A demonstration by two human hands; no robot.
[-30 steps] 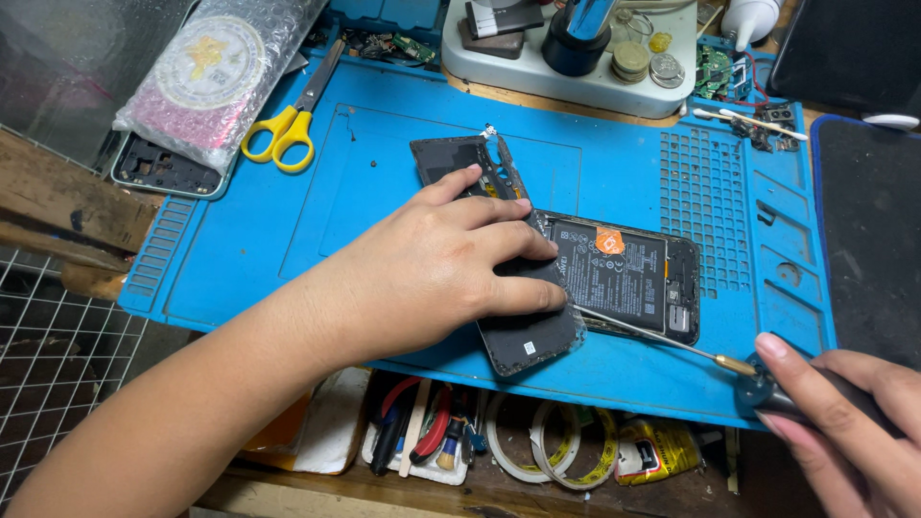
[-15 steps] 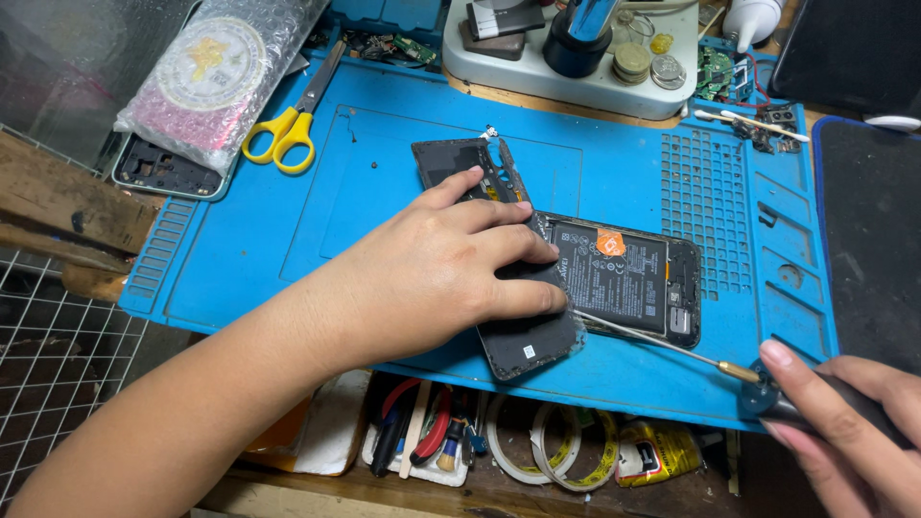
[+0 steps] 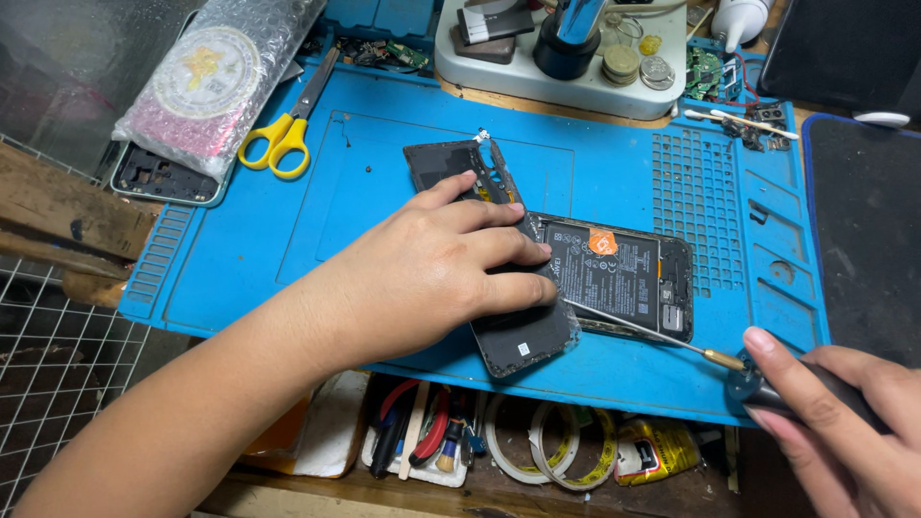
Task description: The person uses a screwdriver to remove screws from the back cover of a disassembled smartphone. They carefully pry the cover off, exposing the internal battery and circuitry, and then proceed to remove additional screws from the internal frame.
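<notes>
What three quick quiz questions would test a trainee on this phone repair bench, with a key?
1. True or false: the left hand presses down on the dark back cover.
2. Which tool does the right hand hold: A scissors, B screwdriver, C tweezers?
3. What colour are the handles of the scissors on the blue mat?

Key: 1 true. 2 B; its tip reaches the opened phone. 3 yellow.

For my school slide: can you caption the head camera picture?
Left hand presses a dark back cover beside an opened phone; right hand holds a thin screwdriver.
</notes>
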